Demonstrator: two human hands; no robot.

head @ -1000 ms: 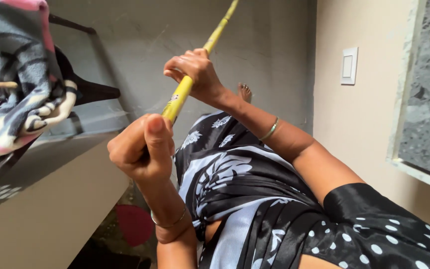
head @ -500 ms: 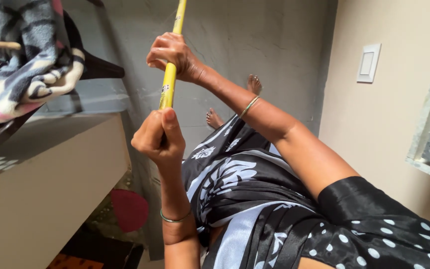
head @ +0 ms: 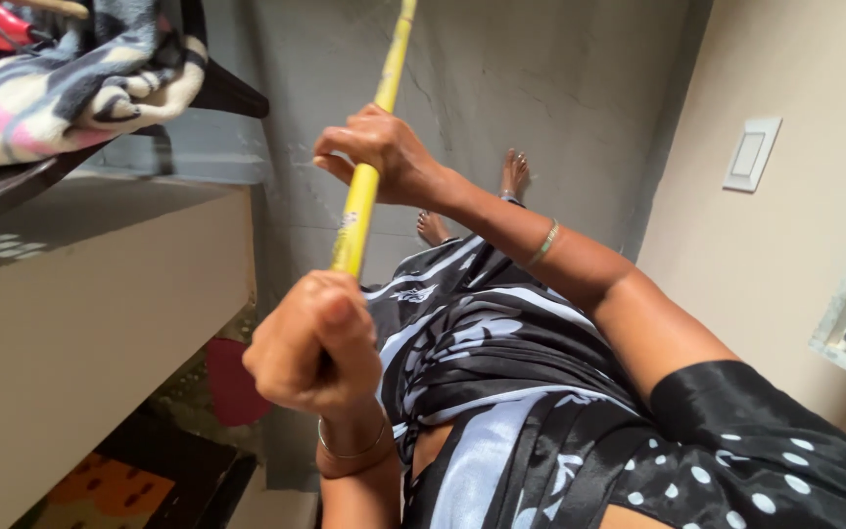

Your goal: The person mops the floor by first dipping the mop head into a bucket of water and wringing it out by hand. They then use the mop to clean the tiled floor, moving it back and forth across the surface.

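Note:
A long yellow stick handle runs from the middle of the view up past the top edge, over a grey floor. My left hand is closed in a fist around its near end. My right hand grips the same handle higher up, fingers wrapped over it. Thin bangles sit on both wrists. Below the arms hangs my black and pale patterned clothing, and my bare feet show on the floor. The far end of the handle is out of view.
A pale ledge or bed edge fills the left side, with a striped blanket and a red object on top. A red round thing lies under it. A beige wall with a white switch stands right.
Both hands kept their grip on the yellow handle. The handle has tilted slightly to the right and my left hand has dropped lower and nearer the camera. The view has shifted.

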